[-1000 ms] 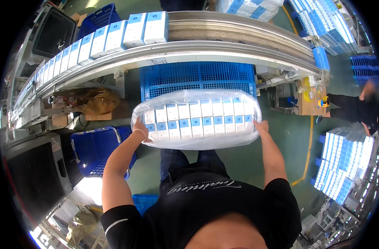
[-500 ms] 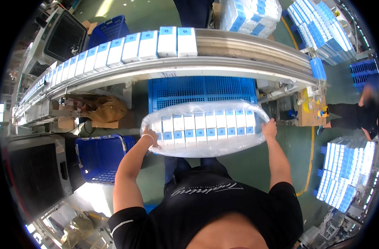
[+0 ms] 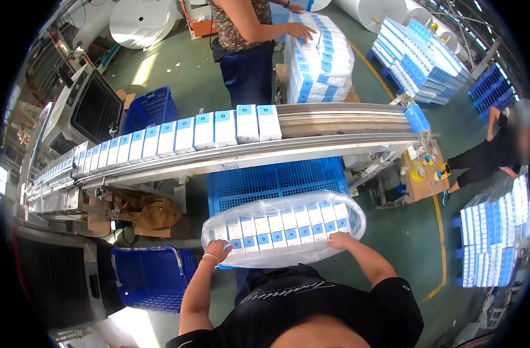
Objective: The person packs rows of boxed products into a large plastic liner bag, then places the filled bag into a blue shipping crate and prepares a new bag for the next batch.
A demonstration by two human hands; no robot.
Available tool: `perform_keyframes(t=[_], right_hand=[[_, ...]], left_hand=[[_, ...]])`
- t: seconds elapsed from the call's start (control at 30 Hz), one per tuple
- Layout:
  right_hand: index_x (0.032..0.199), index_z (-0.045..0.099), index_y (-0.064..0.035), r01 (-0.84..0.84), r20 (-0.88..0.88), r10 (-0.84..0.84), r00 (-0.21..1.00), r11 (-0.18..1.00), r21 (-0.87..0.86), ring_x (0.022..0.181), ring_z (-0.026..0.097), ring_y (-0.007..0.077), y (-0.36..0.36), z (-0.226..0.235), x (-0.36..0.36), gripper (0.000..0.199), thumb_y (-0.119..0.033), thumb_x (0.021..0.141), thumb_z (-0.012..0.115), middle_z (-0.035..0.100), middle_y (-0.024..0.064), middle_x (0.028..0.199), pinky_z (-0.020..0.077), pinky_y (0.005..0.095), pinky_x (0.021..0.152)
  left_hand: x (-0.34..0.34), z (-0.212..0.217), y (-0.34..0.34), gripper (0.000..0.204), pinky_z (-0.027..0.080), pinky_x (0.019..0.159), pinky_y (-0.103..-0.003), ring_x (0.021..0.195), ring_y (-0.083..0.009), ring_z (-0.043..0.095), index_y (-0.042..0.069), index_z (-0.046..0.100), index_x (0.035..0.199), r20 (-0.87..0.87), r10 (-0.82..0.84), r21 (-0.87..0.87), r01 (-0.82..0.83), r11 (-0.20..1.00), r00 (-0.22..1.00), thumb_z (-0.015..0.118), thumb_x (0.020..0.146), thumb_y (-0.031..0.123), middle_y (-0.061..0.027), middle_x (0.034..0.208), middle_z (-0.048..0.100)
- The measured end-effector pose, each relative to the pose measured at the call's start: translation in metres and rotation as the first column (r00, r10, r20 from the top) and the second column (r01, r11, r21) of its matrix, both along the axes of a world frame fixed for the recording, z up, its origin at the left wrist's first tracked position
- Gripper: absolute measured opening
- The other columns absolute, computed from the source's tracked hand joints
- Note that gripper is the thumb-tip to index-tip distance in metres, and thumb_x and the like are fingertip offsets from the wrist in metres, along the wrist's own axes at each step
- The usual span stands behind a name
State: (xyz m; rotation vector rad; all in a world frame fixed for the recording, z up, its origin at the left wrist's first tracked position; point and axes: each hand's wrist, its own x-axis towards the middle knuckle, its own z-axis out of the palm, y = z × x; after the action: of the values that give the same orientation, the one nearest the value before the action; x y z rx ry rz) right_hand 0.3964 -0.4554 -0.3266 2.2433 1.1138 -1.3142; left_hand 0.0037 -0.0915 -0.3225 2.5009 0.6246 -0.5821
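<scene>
A large clear plastic bag (image 3: 276, 257) stands with its mouth wide open in front of me. Inside are rows of white-and-blue cartons (image 3: 276, 223), packed upright side by side. My left hand (image 3: 217, 250) is closed on the bag's rim at the near left corner, its fingertips against the end cartons. At the near right corner, my right hand (image 3: 343, 240) has its fingers bent over the rim, beside the last carton. The bag's far rim stands loose.
Beyond the bag, a conveyor (image 3: 346, 119) carries a line of cartons (image 3: 204, 130). A blue slatted crate (image 3: 276, 174) sits beneath it. A blue basket (image 3: 152, 278) is at left. Another person (image 3: 244, 58) handles a filled bag (image 3: 320, 58) across the conveyor; a second person (image 3: 491, 142) stands right.
My right hand has moved inward from the bag's right end to its near right corner. My left hand stays at the left end. The view has tilted up, bringing the person across the conveyor into sight.
</scene>
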Motion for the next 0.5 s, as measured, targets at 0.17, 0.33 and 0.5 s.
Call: perform_keyframes(t=[0.17, 0.33, 0.5], right_hand=[[0.106, 0.062, -0.0055, 0.095, 0.11, -0.142, 0.984, 0.93, 0.355, 0.105, 0.059, 0.0334, 0.016, 0.01, -0.009, 0.041, -0.042, 0.087, 0.057, 0.065, 0.0159, 0.108, 0.0446, 0.0516, 0.088], [0.107, 0.062, -0.005, 0.15, -0.022, -0.168, 0.985, 0.799, 0.583, 0.1, 0.06, 0.0359, 0.035, 0.0, -0.036, 0.035, -0.032, 0.085, 0.062, 0.063, 0.0186, 0.103, 0.048, 0.0444, 0.085], [0.107, 0.062, -0.008, 0.171, -0.032, -0.19, 0.981, 0.783, 0.597, 0.098, 0.06, 0.0353, 0.049, 0.001, -0.08, 0.032, -0.031, 0.084, 0.062, 0.062, 0.0182, 0.105, 0.0486, 0.0455, 0.084]], left_hand=[[0.01, 0.018, -0.034, 0.029, 0.05, 0.085, -0.043, 0.094, -0.0378, 0.063, 0.002, 0.067, 0.099, 0.392, 0.365, -0.108, -0.352, 0.93, 0.844, 0.064, 0.085, 0.027, -0.0201, 0.1, 0.067], [0.006, 0.03, -0.062, 0.025, 0.05, 0.083, -0.043, 0.093, -0.0383, 0.062, 0.002, 0.067, 0.099, 0.423, 0.4, -0.129, -0.383, 0.915, 0.813, 0.064, 0.084, 0.022, -0.0203, 0.098, 0.066], [-0.02, 0.037, -0.079, 0.02, 0.05, 0.079, -0.044, 0.087, -0.0378, 0.062, 0.003, 0.065, 0.097, 0.488, 0.532, -0.183, -0.515, 0.837, 0.692, 0.063, 0.084, 0.017, -0.0192, 0.095, 0.065]])
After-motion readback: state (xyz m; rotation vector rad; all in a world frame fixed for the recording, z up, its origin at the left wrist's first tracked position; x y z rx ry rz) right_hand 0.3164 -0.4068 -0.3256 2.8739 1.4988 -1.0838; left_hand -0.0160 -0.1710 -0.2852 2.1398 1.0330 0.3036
